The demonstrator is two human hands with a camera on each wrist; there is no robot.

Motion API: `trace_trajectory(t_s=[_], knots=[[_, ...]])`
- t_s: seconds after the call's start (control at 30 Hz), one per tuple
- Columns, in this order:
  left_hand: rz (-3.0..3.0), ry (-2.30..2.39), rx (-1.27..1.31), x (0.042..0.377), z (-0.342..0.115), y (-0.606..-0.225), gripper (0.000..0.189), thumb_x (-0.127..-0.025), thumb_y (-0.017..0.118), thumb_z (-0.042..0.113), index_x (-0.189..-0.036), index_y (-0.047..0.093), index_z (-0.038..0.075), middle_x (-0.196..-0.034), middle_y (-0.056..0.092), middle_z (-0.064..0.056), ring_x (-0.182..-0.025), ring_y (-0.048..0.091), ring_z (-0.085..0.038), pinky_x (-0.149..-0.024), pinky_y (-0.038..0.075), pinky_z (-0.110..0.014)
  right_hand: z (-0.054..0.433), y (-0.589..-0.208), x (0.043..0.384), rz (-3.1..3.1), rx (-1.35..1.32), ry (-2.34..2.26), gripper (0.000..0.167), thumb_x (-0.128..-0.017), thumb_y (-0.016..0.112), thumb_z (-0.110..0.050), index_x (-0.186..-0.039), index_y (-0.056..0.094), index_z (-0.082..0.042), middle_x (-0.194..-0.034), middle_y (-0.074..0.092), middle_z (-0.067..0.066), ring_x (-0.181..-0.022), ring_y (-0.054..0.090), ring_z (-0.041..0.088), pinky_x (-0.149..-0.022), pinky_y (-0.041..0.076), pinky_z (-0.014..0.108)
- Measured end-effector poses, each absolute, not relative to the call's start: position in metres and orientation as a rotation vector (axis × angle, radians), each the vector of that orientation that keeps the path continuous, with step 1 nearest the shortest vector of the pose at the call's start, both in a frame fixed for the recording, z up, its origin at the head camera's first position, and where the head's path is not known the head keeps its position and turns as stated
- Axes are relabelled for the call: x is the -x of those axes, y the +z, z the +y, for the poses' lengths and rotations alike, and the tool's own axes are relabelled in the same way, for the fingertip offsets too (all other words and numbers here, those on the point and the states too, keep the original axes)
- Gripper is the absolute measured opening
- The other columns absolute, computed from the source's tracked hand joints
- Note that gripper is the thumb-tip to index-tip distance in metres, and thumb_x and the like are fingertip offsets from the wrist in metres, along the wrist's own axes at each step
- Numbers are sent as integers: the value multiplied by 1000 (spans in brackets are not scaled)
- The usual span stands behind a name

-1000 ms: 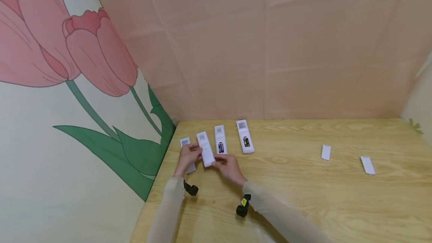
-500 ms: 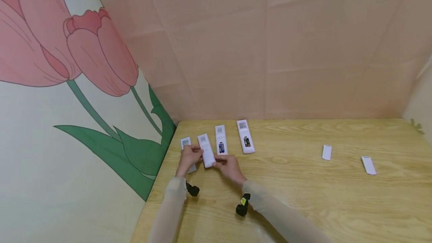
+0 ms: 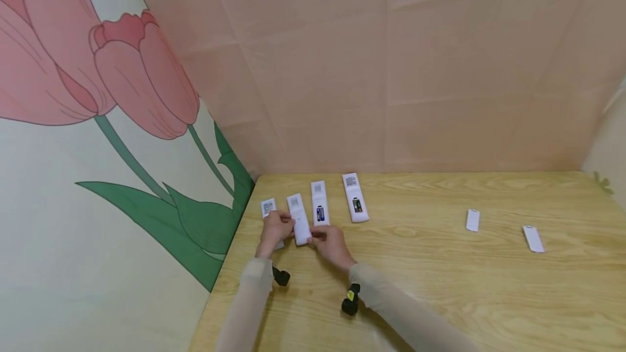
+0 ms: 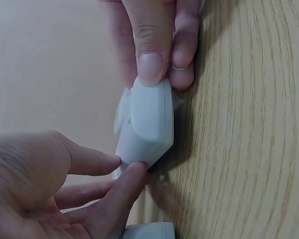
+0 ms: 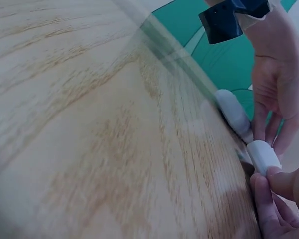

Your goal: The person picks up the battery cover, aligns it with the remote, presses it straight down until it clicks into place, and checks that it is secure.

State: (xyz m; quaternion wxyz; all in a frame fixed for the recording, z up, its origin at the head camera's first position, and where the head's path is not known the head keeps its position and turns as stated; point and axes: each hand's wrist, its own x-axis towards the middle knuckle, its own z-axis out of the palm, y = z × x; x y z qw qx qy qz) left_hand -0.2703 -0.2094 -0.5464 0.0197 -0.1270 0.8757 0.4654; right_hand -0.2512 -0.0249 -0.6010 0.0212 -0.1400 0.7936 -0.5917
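Note:
A white remote control (image 3: pixel 299 219) lies back side up between my hands, a small mark on its back. My left hand (image 3: pixel 275 231) pinches its left edge. My right hand (image 3: pixel 332 245) holds its near right corner, and in the left wrist view the right thumb (image 4: pixel 151 64) presses on the rounded end of the remote (image 4: pixel 149 119). A thin white flap (image 4: pixel 122 112) stands out from the remote's back there. Partly hidden under my left hand is another white remote (image 3: pixel 268 206). To the right, a third remote (image 3: pixel 318 194) shows blue batteries (image 3: pixel 320 213) in its uncovered compartment.
Farther right lies a white remote (image 3: pixel 351 182) with dark batteries (image 3: pixel 357 205) showing. Two loose white battery covers (image 3: pixel 473 220) lie on the right part of the wooden table (image 3: pixel 420 281). A flower-printed wall (image 3: pixel 137 221) bounds the left side, and a pinkish cloth (image 3: pixel 391 69) the back.
The remote between my hands has shifted slightly toward me. My left hand has moved a little right and nearer, still on its edge; the right hand has hardly moved.

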Motion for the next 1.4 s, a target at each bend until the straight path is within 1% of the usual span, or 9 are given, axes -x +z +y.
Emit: trace_trajectory(t_s=[0.13,0.37,0.57,0.73,0.87,0.97,1.13,1.23,1.4], knots=[[2733,1406,414,270,-209,-546,23,-98,71,6,-118,73,-5,-101,77,-16,-73,73,-17,-65,62,-27,-26,-599,250,2506,470,-1777,28,-89,83,2,-117,78,4,-106,80,19,-87,75,21,-73,61,24],[2780,1335,409,269,-208,-547,17,-97,71,4,-112,74,-3,-97,77,-14,-72,73,-16,-64,61,-26,-27,-598,248,2531,478,-1764,26,-91,81,3,-117,78,5,-102,80,17,-85,73,18,-72,60,23],[2792,1286,363,268,-208,-543,17,-98,70,4,-112,74,-4,-97,76,-13,-72,73,-16,-65,62,-27,-27,-595,246,2521,486,-1796,23,-88,80,7,-111,79,8,-94,80,18,-82,75,22,-70,62,25],[2787,1257,351,267,-209,-537,19,-98,69,6,-114,73,-4,-99,75,-14,-74,73,-17,-67,62,-29,-26,-594,247,2493,450,-1807,21,-87,81,7,-109,80,6,-92,80,16,-81,76,21,-69,62,25],[2779,1230,375,269,-210,-536,20,-100,69,10,-116,72,-2,-102,74,-12,-76,72,-17,-68,62,-29,-25,-594,249,2457,414,-1815,21,-88,82,7,-109,80,5,-91,79,15,-80,75,19,-68,62,24],[2793,1198,385,270,-211,-535,22,-101,69,14,-117,71,0,-103,73,-11,-79,72,-17,-68,60,-29,-24,-593,249,2431,420,-1838,23,-87,82,7,-109,78,8,-91,78,17,-78,75,20,-67,63,25],[2834,1167,371,270,-210,-531,26,-101,70,21,-119,70,2,-105,73,-11,-86,71,-20,-73,59,-32,-19,-588,246,2383,406,-1855,26,-87,82,5,-111,75,10,-96,79,21,-80,76,21,-69,63,25],[2863,1159,341,271,-209,-530,32,-101,72,23,-123,70,0,-109,73,-12,-92,70,-22,-78,61,-35,-14,-585,244,2377,367,-1819,25,-89,82,2,-113,76,8,-99,79,18,-82,75,19,-72,63,25],[2883,1196,295,274,-207,-528,42,-101,73,25,-133,67,-1,-118,73,-14,-104,71,-26,-89,61,-41,-1,-578,243,2423,322,-1771,20,-93,79,-5,-112,79,1,-103,79,11,-88,73,18,-78,63,32]])
